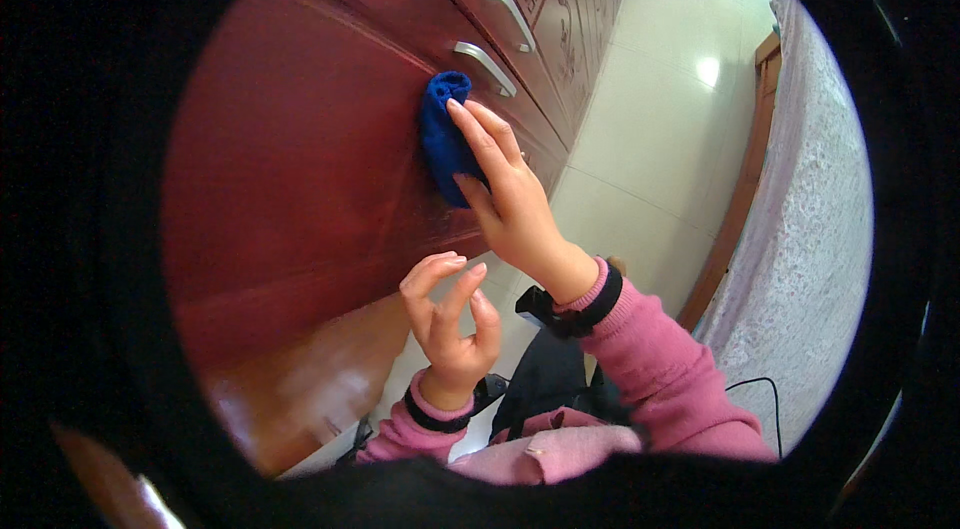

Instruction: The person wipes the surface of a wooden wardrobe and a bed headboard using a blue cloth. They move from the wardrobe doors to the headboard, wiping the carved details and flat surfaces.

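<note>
My right hand holds a bunched blue cloth against the dark red wooden cabinet. Its fingers lie over the right side of the cloth, while the thumb rests at the lower end. The cloth touches the cabinet's surface close to the edge above the drawer fronts. Lower down and to the left, my left hand hovers in the air near the cabinet's near edge. Its fingers are loosely curved and apart, with nothing between them.
Two silver handles stick out from the cabinet's front, just past the cloth. A pale tiled floor runs along the right. Beyond it stands a bed-like piece with a wooden rail and a grey-white patterned cover. A brown glossy surface lies at lower left.
</note>
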Action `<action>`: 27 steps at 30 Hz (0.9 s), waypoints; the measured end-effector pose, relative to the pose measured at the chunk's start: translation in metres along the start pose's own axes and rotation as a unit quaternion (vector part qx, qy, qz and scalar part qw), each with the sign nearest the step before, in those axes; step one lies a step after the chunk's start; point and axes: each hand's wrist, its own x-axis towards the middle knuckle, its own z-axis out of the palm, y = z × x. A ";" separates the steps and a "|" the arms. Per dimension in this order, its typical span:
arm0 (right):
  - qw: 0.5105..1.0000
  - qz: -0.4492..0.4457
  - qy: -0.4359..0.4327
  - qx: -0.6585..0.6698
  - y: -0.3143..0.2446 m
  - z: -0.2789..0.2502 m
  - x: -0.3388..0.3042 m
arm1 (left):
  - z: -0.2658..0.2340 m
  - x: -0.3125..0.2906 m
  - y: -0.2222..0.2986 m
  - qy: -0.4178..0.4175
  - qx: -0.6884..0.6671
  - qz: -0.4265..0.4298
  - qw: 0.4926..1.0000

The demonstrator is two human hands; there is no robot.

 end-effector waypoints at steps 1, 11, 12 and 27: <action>1.000 -0.007 -0.002 -0.002 -0.005 0.001 0.003 | -0.005 0.000 0.004 -0.008 0.016 -0.023 1.000; 0.999 -0.019 -0.024 -0.018 -0.006 0.025 0.000 | -0.021 -0.007 0.004 0.046 0.045 -0.042 0.997; 0.999 -0.023 -0.022 -0.016 -0.007 0.028 -0.003 | -0.024 -0.008 0.005 0.049 0.049 -0.042 0.997; 0.991 -0.111 0.000 -0.076 -0.081 0.049 -0.024 | -0.086 -0.012 0.008 0.064 0.039 0.036 0.997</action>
